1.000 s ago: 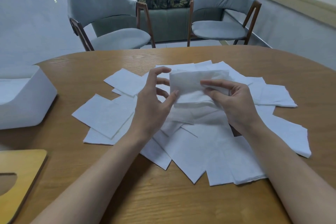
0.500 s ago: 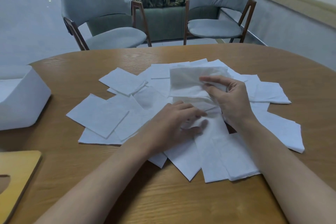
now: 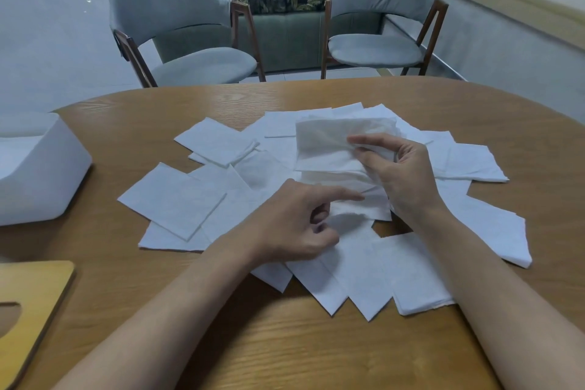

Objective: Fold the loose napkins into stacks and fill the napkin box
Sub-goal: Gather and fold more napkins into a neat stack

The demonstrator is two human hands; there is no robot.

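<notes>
Several loose white napkins [image 3: 177, 196] lie scattered over the middle of the wooden table [image 3: 285, 351]. My right hand [image 3: 402, 174] holds a folded stack of napkins [image 3: 329, 146] upright above the pile, thumb and fingers pinching its right side. My left hand [image 3: 297, 225] is low over the pile, index finger pointing right, the other fingers and thumb curled on the edge of a loose napkin [image 3: 351, 215] just under the stack. The white napkin box [image 3: 41, 177] stands open at the table's left edge, apart from both hands.
A wooden lid [image 3: 31, 307] with a slot lies at the near left corner. Two grey chairs [image 3: 190, 41] [image 3: 380, 25] stand beyond the table's far edge. Bare wood shows at the front of the table.
My left hand left the stack, dropped flat onto the pile, and now curls its fingers on a loose napkin. My right hand keeps holding the stack in nearly the same place.
</notes>
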